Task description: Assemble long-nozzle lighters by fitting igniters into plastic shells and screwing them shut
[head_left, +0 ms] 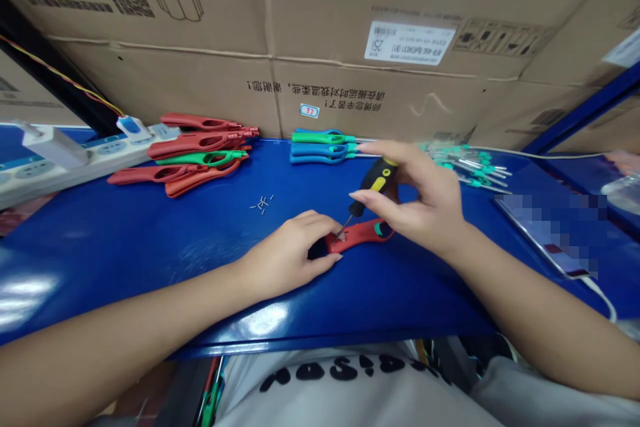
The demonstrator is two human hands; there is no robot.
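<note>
On the blue table lies a red lighter handle (357,234) with a teal trigger. My left hand (295,247) pinches its left end between thumb and fingers, holding it against the table. In my right hand (425,197) is a black and yellow screwdriver (374,183), tilted, its shaft slanting down to the left. The screwdriver's tip meets the red handle close to my left fingertips; whether a screw sits under it is too small to tell. A few small screws (262,203) lie loose behind my left hand.
Red and green handles (200,142) are piled at the back left beside a white power strip (107,147). Blue and green lighters (320,148) lie by the cardboard box (320,47). Metal rods with teal parts (475,165) and a phone (540,233) on a cable are at right.
</note>
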